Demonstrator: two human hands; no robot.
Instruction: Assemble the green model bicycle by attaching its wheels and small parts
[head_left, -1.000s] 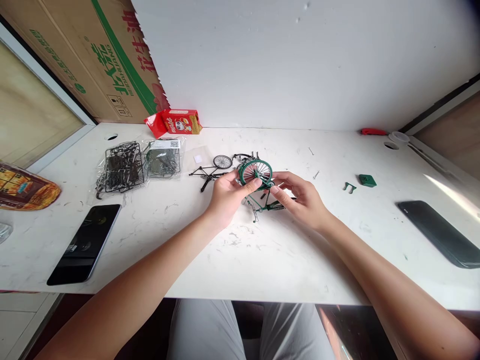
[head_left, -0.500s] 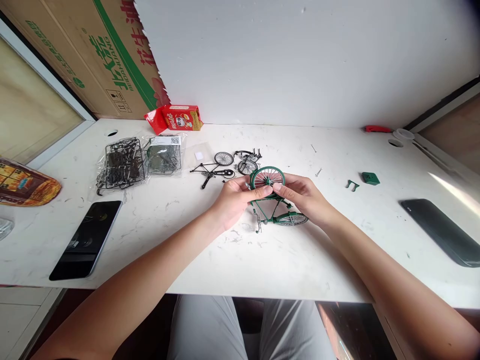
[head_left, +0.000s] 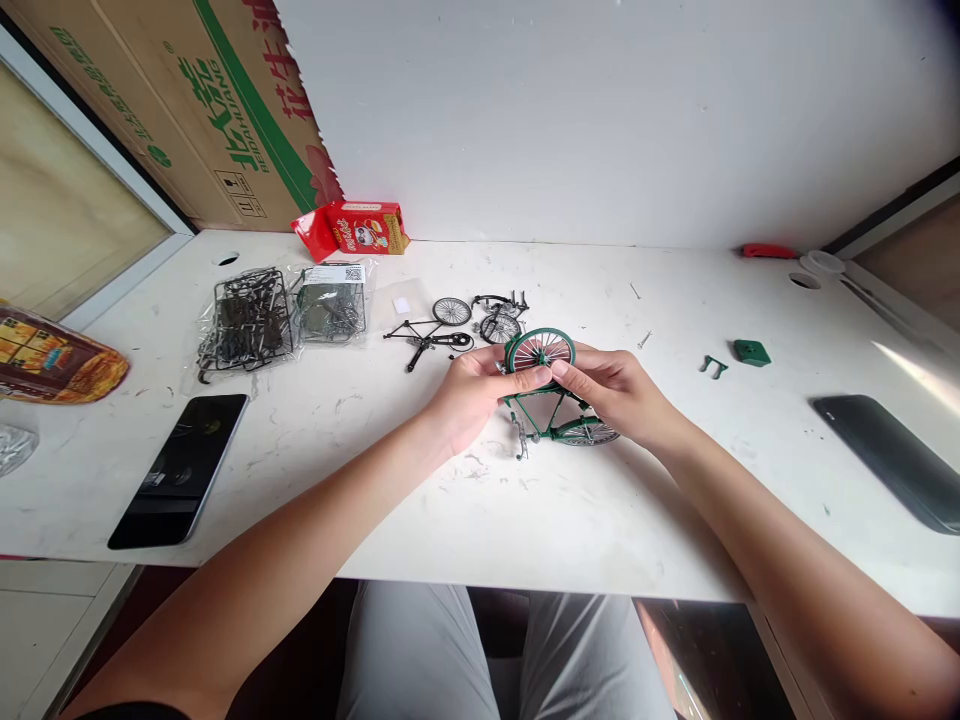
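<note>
Between my two hands is a small green model bicycle [head_left: 553, 413], held just above the table. Its upper wheel [head_left: 541, 349] faces me, and both thumbs press near the hub. My left hand [head_left: 480, 395] grips the bicycle from the left, its fingers partly behind the wheel. From the right, my right hand [head_left: 611, 385] closes on it, fingertips hidden behind the wheel. Below hang the grey handlebar [head_left: 520, 436] and the other wheel [head_left: 589, 432]. Just beyond my hands lie black model bicycle parts [head_left: 429, 340], including a black wheel [head_left: 452, 312].
Bagged dark parts [head_left: 247, 320] lie at the left, near a red carton [head_left: 367, 230]. A phone [head_left: 178, 470] rests at front left. To the right are a green block [head_left: 751, 352], a small green bracket [head_left: 714, 366] and a black case [head_left: 885, 460].
The whole view has shifted slightly, with the table's contents sitting a little further right. Both hands keep their hold on the green model bicycle, thumbs still at the wheel hub.
</note>
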